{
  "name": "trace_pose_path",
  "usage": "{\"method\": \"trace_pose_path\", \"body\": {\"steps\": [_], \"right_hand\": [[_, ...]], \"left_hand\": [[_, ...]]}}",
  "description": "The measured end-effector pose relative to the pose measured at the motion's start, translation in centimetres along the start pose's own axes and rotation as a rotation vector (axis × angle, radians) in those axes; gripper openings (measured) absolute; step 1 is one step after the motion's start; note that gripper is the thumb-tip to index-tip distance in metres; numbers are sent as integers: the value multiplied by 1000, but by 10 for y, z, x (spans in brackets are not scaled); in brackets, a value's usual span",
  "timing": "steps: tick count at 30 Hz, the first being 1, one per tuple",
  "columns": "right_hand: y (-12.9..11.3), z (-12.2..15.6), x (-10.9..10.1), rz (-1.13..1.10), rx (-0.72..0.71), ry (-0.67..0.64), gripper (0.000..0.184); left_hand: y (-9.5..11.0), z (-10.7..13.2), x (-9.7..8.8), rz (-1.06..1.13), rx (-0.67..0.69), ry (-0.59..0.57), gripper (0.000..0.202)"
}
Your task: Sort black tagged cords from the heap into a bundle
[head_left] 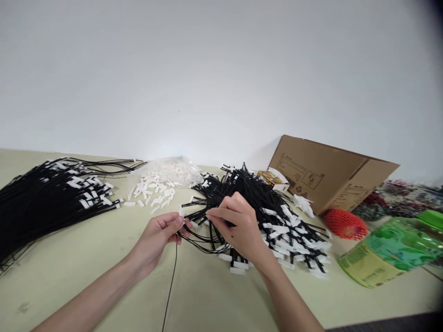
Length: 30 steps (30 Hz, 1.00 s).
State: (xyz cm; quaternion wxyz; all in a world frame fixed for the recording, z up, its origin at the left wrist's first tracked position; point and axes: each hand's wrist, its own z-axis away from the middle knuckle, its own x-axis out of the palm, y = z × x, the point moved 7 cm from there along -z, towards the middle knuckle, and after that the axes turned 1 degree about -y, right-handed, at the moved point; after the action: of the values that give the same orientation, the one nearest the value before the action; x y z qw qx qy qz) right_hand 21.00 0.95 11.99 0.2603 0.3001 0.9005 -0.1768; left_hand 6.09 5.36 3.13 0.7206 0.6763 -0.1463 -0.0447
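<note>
Steadying the small white piece (181, 211) comes first for us: it sits at the fingertips of our left hand (162, 234), which is pinched around it beside the near-left edge of the tangled heap of black cords (247, 182). We would do well to grip it lightly but squarely, so that it does not twist or slip from the fingertips. Our right hand (238, 222) hangs over the heap with thumb and forefinger drawn narrow, pointing toward the piece; whether they grip a strand, we cannot tell. Fine fingertip control should suit us better here than force, with the wrist low and both hands near each other. One thin black cord (172, 281) trails from below the left hand toward us across the pale surface (104, 267), and we should mind that it does not snag. Several strands loop between our hands, so any pull ought to be slow, lest neighbours come along. Beyond the left hand, loose white pieces (161, 190) spill by a clear plastic bag (178, 165), and farther left lies a bundle of black cords with white ends (44, 198), best left undisturbed.
</note>
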Motion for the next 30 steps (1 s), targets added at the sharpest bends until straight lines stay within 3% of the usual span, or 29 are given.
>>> {"method": "trace_pose_path", "body": {"steps": [13, 30], "right_hand": [[-15, 7, 20, 200, -163, 12, 14], [-16, 8, 24, 209, -153, -65, 20]], "left_hand": [[-1, -2, 2, 10, -19, -8, 25], [0, 0, 4, -30, -31, -35, 24]]}}
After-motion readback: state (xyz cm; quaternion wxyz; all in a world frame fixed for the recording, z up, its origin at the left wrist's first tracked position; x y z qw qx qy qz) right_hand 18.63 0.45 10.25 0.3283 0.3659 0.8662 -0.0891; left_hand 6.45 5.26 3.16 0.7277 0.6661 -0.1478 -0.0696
